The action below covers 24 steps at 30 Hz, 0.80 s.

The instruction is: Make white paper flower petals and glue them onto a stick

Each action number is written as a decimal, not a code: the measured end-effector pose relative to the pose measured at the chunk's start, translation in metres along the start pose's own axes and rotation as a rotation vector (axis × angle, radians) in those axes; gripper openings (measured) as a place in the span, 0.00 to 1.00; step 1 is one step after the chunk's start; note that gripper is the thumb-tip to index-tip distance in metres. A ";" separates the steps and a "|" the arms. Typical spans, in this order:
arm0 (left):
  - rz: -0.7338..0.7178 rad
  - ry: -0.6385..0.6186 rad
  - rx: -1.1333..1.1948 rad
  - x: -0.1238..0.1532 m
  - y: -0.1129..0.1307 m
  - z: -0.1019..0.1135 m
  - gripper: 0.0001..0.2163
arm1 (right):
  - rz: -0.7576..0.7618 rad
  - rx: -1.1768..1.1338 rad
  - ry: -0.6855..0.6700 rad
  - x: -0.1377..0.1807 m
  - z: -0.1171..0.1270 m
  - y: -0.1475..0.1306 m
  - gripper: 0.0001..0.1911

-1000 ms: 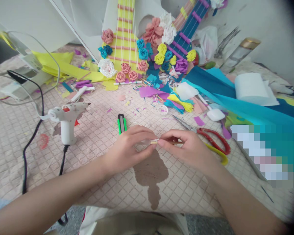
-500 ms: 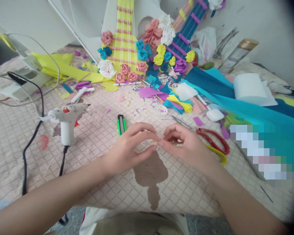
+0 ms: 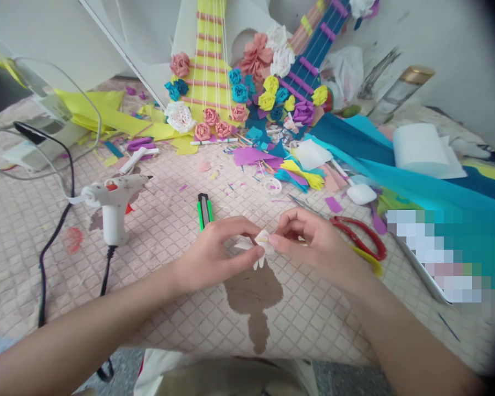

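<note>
White petals (image 3: 268,249) in left fingers (image 3: 241,257); stick (image 3: 263,240) in right fingers (image 3: 284,245); screen (image 3: 445,258) pixelated.

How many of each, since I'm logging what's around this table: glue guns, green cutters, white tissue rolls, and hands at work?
Glue gun: 1
Green cutter: 1
White tissue roll: 1
Hands: 2 (left hand on a white piece, right hand with a thin stick)
Total: 5
</note>
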<state>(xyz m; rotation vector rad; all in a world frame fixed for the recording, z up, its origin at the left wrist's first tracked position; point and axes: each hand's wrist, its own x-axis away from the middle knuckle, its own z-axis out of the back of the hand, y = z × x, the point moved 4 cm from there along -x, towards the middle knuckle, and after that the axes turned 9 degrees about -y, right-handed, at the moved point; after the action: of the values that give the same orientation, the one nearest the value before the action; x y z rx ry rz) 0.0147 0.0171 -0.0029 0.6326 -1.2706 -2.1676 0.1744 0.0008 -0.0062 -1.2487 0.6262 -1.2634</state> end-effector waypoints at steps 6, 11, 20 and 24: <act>-0.045 0.025 -0.036 0.001 0.002 0.001 0.06 | 0.028 0.045 0.030 0.000 0.000 -0.001 0.12; -0.019 0.036 0.050 0.000 0.001 0.001 0.06 | 0.054 0.076 0.037 -0.001 0.001 -0.001 0.10; -0.004 0.052 -0.090 0.001 -0.001 0.000 0.07 | 0.070 0.182 0.069 -0.001 0.000 0.001 0.09; -0.003 0.069 -0.118 0.001 0.000 0.000 0.07 | 0.076 0.226 0.093 0.000 -0.002 0.001 0.08</act>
<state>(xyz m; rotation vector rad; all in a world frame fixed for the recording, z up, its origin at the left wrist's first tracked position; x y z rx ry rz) 0.0140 0.0169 -0.0027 0.6548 -1.0975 -2.1856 0.1732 0.0004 -0.0080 -0.9766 0.5749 -1.2952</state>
